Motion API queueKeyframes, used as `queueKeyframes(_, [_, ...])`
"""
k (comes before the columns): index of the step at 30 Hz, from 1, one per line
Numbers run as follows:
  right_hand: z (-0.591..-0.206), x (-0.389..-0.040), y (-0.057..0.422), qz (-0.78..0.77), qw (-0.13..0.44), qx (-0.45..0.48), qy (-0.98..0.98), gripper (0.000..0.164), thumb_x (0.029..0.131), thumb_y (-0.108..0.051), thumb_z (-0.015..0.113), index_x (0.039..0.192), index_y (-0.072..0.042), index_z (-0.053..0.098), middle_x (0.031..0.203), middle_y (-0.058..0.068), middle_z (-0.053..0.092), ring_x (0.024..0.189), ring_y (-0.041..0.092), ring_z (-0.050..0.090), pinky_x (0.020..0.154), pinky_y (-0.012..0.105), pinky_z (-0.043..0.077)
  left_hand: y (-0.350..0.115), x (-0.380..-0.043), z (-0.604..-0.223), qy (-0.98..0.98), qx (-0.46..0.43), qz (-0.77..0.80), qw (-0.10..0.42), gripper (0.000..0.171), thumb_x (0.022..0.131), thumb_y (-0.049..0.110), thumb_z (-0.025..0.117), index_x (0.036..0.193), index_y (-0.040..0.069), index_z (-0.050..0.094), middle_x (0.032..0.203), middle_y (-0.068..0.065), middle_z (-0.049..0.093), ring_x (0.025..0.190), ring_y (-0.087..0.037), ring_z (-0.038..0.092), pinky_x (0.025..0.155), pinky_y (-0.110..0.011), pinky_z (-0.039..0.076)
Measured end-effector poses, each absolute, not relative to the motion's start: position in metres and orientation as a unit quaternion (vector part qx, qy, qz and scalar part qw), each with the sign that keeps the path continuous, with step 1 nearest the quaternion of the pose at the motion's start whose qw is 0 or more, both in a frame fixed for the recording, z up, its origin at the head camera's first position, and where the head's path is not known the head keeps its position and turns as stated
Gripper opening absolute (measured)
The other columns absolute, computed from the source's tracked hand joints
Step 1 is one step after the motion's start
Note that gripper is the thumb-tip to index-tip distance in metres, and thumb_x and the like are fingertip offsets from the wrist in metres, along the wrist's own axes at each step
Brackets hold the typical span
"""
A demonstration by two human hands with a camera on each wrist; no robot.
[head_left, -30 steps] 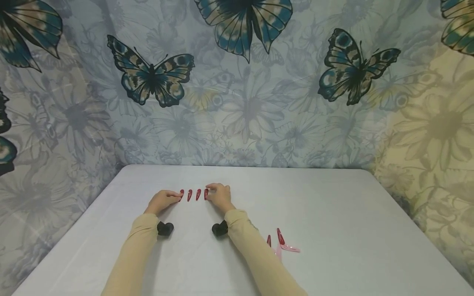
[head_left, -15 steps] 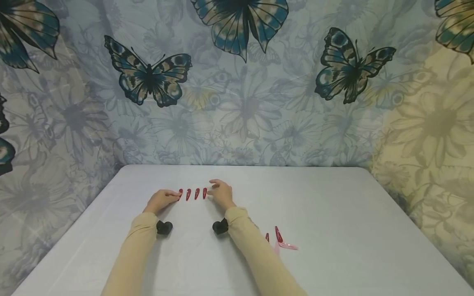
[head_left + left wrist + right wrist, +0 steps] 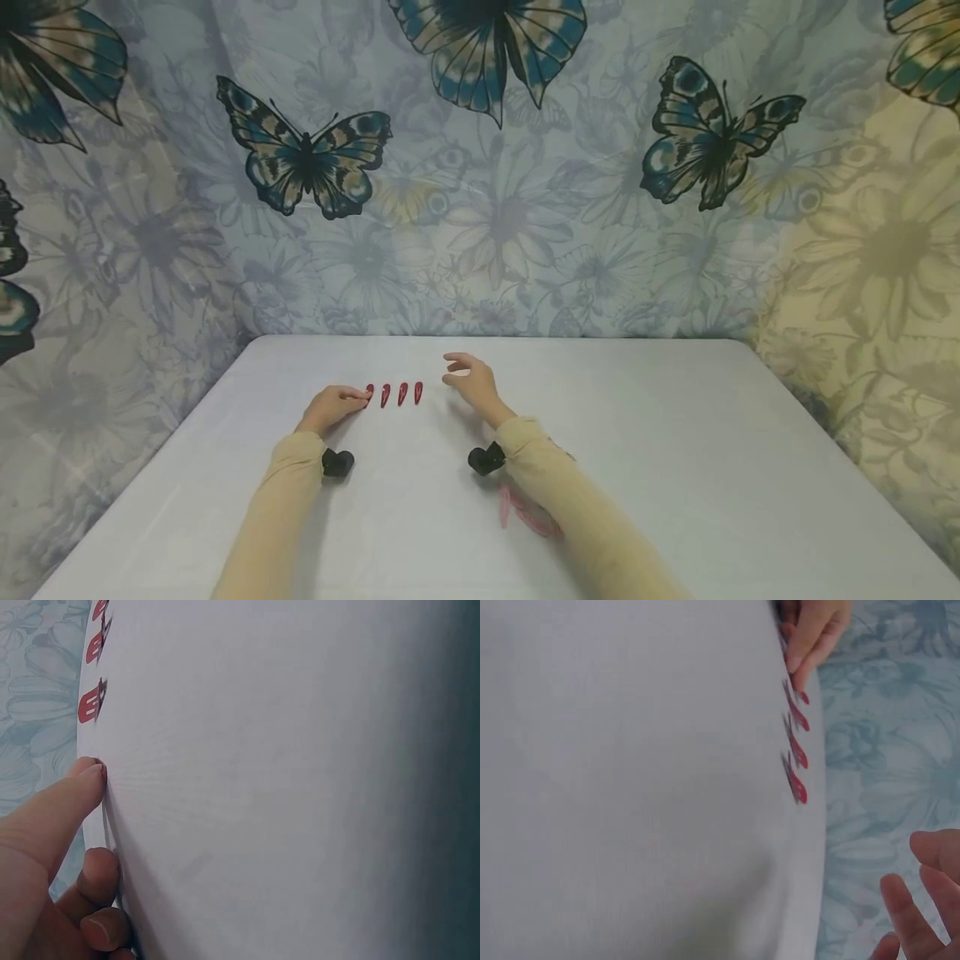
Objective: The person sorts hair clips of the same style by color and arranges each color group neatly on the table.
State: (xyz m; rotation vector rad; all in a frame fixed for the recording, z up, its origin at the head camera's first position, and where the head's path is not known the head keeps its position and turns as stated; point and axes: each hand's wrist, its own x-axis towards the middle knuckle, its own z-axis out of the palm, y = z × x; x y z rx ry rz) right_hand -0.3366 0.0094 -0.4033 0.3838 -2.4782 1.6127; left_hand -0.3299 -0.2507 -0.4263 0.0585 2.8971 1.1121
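Several red snap hair clips lie in a short row near the far side of the white table, roughly parallel to each other. At the row's left end, my left hand pinches the leftmost red hair clip between thumb and finger, covering much of it. In the left wrist view the thumb hides nearly all of that clip. My right hand is apart from the row, to the right of the rightmost clip, its fingers spread and holding nothing.
Pink hair clips lie by the right forearm, which partly covers that group. A black wrist camera sits on the right wrist, another on the left. Butterfly-patterned cloth rises behind the table's far edge.
My right hand has let go of the rightmost red clip and moved away to the right. Its forearm now covers more of the loose clips. My left hand stays at the leftmost clip.
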Motion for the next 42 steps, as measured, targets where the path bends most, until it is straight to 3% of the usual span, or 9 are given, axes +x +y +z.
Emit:
queueKeyframes(11, [-0.382, -0.321, 0.059, 0.529, 0.061, 0.139, -0.835, 0.032, 0.082, -0.007, 0.063, 0.114, -0.003, 0.059, 0.101, 0.012, 0.062, 0.107, 0.027, 0.048, 0.090, 0.044, 0.032, -0.252, -0.334, -0.431, 0.936, 0.025, 0.350, 0.012, 0.025, 0.082, 0.020, 0.064, 0.098, 0.001, 0.068, 0.111, -0.021, 0.057, 0.102, -0.039, 0.049, 0.086, -0.049, 0.035])
queueKeyframes(42, [-0.397, -0.254, 0.136, 0.553, -0.034, 0.170, -0.815, 0.033, 0.085, -0.018, 0.062, 0.112, -0.001, 0.059, 0.101, 0.007, 0.063, 0.103, 0.022, 0.049, 0.089, 0.040, 0.030, -0.253, -0.337, -0.432, 0.933, 0.020, 0.359, 0.021, 0.025, 0.083, 0.020, 0.064, 0.099, 0.002, 0.068, 0.111, -0.019, 0.057, 0.104, -0.037, 0.048, 0.086, -0.048, 0.035])
